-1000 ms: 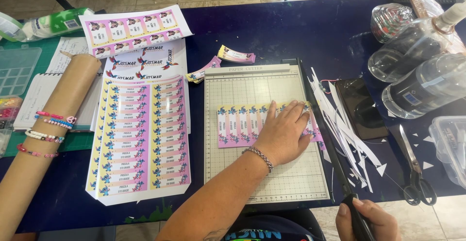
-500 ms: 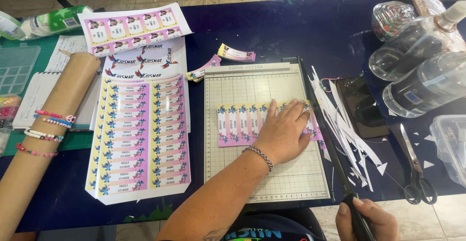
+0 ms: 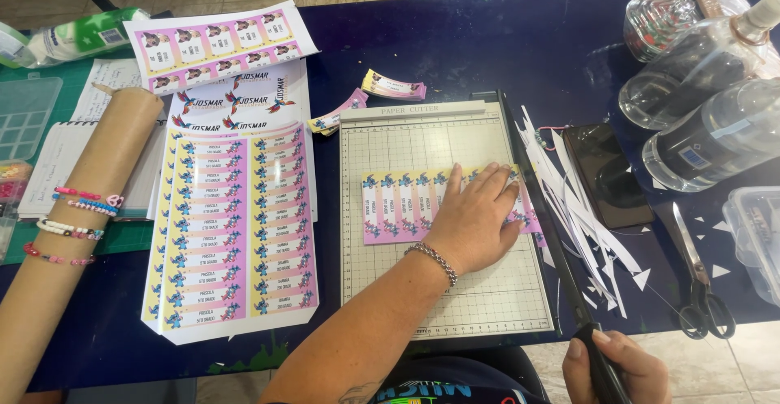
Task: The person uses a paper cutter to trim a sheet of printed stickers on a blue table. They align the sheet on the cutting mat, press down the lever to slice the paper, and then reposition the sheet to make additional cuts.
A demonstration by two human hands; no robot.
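1. Pressing flat: left hand (image 3: 471, 223) lies palm down, fingers spread wide, on a pink label strip (image 3: 406, 206) that rests across the gridded bed of the paper cutter (image 3: 439, 290). The strip's right end reaches the cutting edge.
2. Right hand (image 3: 617, 365) is closed around the black handle of the cutter arm (image 3: 544, 217) at the bottom of the view; the arm looks down or close to it, lying along the bed's right edge.
3. Handling judgement: strip is thin printed sheet, light, limp, probably glossy and apt to slide on the bed. It would crease if pinched; best held by flat pressure from above, close to the blade line, fingertips kept left of it.
4. Nearby: white paper offcuts (image 3: 585, 209) lie just right of the blade, partly over a dark phone (image 3: 605, 172). Scissors (image 3: 699, 282) sit further right.
5. Left of the cutter: uncut label sheets (image 3: 236, 233) stacked on the blue table (image 3: 455, 46); a cardboard tube (image 3: 57, 249) carries bead bracelets.
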